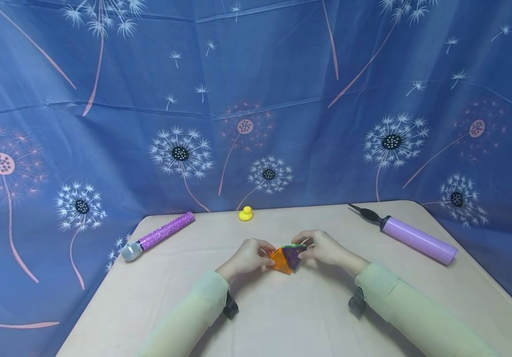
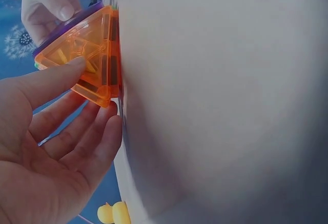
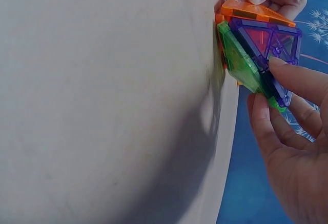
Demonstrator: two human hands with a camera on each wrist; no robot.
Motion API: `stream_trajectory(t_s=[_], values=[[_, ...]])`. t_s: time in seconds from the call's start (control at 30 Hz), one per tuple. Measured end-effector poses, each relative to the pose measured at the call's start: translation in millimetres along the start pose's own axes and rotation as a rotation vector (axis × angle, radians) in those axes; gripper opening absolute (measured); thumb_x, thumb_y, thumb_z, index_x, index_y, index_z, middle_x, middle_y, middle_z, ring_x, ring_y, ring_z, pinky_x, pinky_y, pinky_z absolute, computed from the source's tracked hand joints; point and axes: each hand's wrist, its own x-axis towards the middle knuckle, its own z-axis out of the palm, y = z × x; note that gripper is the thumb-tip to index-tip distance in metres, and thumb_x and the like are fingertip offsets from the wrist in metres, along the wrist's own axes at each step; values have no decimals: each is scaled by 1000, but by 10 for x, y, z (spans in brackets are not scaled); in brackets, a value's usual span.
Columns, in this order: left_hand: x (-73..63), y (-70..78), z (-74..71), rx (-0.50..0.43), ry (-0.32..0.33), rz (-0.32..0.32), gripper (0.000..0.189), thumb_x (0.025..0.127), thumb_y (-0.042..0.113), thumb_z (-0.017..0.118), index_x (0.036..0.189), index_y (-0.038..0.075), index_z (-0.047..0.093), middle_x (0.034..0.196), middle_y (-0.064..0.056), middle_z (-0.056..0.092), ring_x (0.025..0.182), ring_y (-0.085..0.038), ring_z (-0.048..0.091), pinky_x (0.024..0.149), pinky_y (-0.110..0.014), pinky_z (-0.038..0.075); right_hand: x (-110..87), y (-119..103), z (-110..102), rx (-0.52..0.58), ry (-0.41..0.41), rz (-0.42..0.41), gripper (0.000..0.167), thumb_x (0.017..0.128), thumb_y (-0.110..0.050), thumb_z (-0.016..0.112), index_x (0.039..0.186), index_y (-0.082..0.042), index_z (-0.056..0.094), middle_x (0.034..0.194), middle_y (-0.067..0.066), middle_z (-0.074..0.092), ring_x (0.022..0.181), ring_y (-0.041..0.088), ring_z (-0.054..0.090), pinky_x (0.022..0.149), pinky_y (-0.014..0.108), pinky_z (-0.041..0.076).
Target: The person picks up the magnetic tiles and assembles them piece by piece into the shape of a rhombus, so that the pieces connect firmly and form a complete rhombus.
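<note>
Above the middle of the table, both hands hold a small cluster of see-through magnetic tiles. My left hand (image 1: 247, 255) pinches the orange triangular tile (image 2: 95, 34), its thumb flat on the face and its fingers at the lower edge. On the other side, my right hand (image 1: 325, 247) has its thumb on the purple triangular tile (image 3: 284, 32) and fingertips by the green tile (image 3: 241, 62). The orange and purple tiles meet along an edge in the head view, with the green one behind. More orange shows at the cluster's base in the right wrist view.
A glittery purple microphone (image 1: 166, 232) lies at the left of the pale table (image 1: 283, 322). The yellow rubber duck (image 1: 246, 213) sits at the back edge. To the right lies a purple hand pump (image 1: 418, 239). Behind hangs a blue dandelion-print cloth (image 1: 309, 148).
</note>
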Motion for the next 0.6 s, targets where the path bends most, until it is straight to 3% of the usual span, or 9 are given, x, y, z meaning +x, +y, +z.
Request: stream_trajectory(t_s=[0.33, 0.6], values=[[-6, 2, 18, -11, -10, -2, 27, 84, 5, 82, 110, 3, 76, 103, -4, 74, 87, -16, 68, 72, -25, 56, 10, -12, -12, -2, -2, -27, 36, 82, 1, 80, 116, 0, 70, 114, 14, 71, 98, 31, 68, 89, 46, 56], [-3, -14, 22, -5, -28, 0, 26, 85, 6, 81, 111, 4, 75, 104, -3, 74, 89, -17, 68, 74, -27, 56, -10, -9, 2, 7, -6, -2, 36, 83, 0, 80, 117, -2, 71, 115, 11, 71, 99, 30, 68, 88, 44, 57]])
